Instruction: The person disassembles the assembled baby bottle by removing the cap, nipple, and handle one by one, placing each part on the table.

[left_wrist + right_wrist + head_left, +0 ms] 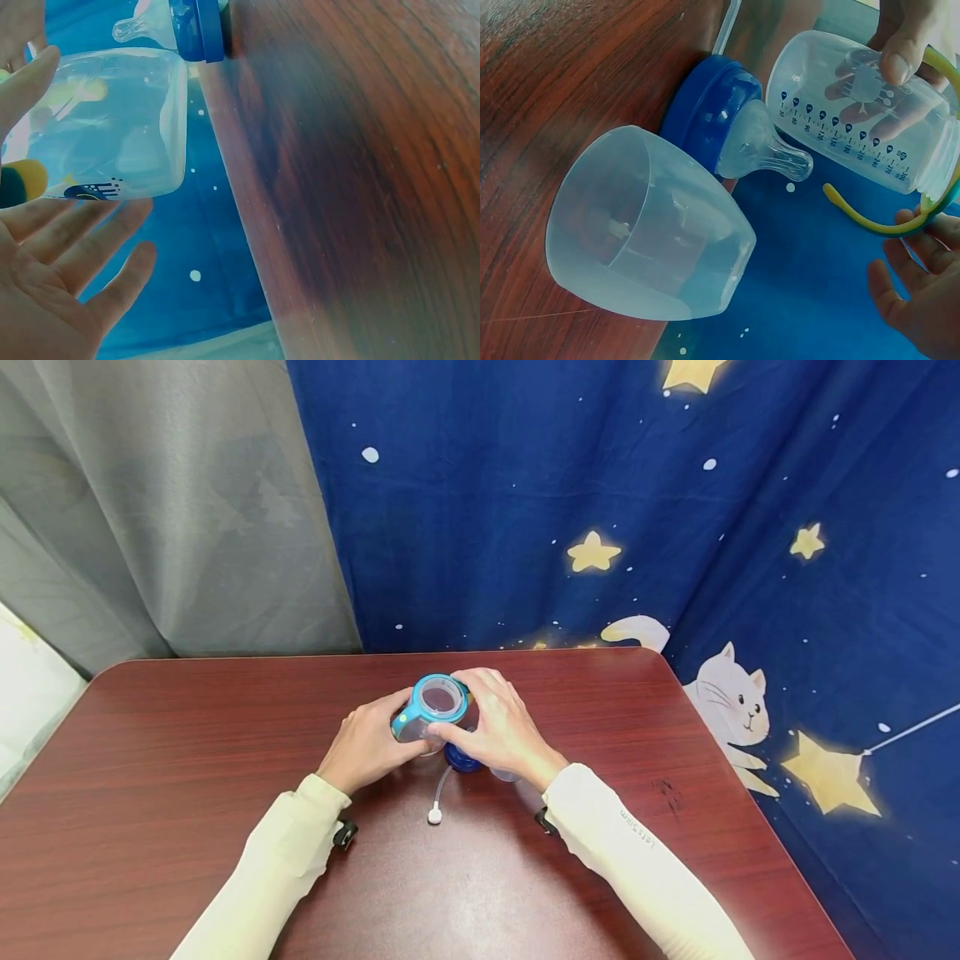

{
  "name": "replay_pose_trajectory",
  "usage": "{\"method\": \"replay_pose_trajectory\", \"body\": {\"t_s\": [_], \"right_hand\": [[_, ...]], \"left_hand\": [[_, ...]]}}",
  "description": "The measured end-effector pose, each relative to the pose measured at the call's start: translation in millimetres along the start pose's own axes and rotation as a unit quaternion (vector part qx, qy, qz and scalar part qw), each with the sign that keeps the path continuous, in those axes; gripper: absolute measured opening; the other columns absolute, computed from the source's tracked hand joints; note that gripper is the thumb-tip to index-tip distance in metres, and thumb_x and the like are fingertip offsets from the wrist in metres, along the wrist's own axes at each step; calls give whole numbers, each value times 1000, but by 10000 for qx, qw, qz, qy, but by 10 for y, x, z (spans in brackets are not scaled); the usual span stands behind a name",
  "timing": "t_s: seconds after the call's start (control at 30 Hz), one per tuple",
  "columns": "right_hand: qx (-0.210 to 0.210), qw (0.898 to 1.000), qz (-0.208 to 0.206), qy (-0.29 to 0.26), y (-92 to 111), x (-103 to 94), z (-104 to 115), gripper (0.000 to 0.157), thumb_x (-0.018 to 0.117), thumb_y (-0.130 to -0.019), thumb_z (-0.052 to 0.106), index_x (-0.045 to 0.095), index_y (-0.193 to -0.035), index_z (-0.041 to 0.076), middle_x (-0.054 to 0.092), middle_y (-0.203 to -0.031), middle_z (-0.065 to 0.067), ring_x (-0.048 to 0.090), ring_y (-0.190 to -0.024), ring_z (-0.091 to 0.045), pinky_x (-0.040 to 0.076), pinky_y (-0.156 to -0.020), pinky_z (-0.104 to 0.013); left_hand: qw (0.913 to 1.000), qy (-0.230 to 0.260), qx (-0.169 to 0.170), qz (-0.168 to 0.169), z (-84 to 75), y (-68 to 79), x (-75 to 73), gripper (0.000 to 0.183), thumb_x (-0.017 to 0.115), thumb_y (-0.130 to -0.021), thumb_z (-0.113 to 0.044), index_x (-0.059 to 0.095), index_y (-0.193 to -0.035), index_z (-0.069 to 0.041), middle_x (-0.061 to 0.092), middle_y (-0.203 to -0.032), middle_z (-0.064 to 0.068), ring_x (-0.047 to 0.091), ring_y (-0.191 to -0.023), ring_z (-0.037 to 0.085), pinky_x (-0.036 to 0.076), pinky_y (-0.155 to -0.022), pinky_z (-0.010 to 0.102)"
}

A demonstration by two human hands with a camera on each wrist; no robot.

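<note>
Between both hands a clear baby bottle (840, 97) stands upright, its side printed with a blue measuring scale. Around its neck sits a teal and yellow handle ring (443, 698), and the bottle's mouth is uncovered. My left hand (367, 742) grips the bottle body, thumb in front and fingers behind. The right hand (504, 720) holds the handle ring from the right, thumb near and fingertips on the far side. Just beside the bottle on the table are a blue collar (697, 105) with a clear nipple (761, 142) and a translucent cap (645, 225).
A thin straw tube with a white weighted end (435, 815) runs from the blue collar toward the table's front. The dark red wooden table (187, 752) ends at a back edge behind the hands. Blue star-patterned and grey curtains (480, 510) hang beyond it.
</note>
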State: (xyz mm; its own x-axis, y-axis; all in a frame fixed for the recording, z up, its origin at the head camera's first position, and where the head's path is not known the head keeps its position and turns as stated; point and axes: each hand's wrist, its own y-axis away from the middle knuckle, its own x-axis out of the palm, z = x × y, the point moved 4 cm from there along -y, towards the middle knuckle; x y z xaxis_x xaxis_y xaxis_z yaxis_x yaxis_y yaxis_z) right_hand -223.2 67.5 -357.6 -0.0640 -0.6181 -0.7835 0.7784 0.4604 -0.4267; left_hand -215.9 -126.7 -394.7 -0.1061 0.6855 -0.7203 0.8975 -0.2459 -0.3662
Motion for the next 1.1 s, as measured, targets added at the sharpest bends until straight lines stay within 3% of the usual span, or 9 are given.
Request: {"method": "replay_pose_trajectory", "body": {"t_s": [0.23,0.6,0.97,1.1], "right_hand": [[12,9996,-271,-58,-14,-43,27,64,73,-83,56,57,-130,16,58,-126,4,47,-122,-13,38,-104,-40],[131,9981,-587,-129,21,-142,65,67,74,-82,56,58,-130,13,60,-126,0,47,-122,-14,40,-102,-42],[105,9956,-904,-238,195,-257,61,65,78,-79,54,60,-126,14,59,-118,3,49,-115,-12,45,-94,-39],[101,9945,-987,-320,259,-273,51,65,82,-76,52,62,-124,13,60,-112,5,50,-112,-11,45,-92,-39]], "left_hand": [[10000,79,38,-47,25,-9,-3,67,85,-72,-53,62,-128,-23,69,-98,-9,61,-78,9,48,-65,35],[10000,60,-55,34,78,-20,-4,72,86,-71,-51,60,-132,-22,69,-105,-7,62,-82,11,50,-68,36],[9995,48,-314,90,64,-10,-21,79,85,-71,-54,58,-136,-18,70,-113,-2,65,-98,17,52,-82,47],[9995,17,-309,78,55,-4,-21,81,85,-71,-56,58,-137,-17,69,-114,-1,65,-98,19,52,-81,47]]}}
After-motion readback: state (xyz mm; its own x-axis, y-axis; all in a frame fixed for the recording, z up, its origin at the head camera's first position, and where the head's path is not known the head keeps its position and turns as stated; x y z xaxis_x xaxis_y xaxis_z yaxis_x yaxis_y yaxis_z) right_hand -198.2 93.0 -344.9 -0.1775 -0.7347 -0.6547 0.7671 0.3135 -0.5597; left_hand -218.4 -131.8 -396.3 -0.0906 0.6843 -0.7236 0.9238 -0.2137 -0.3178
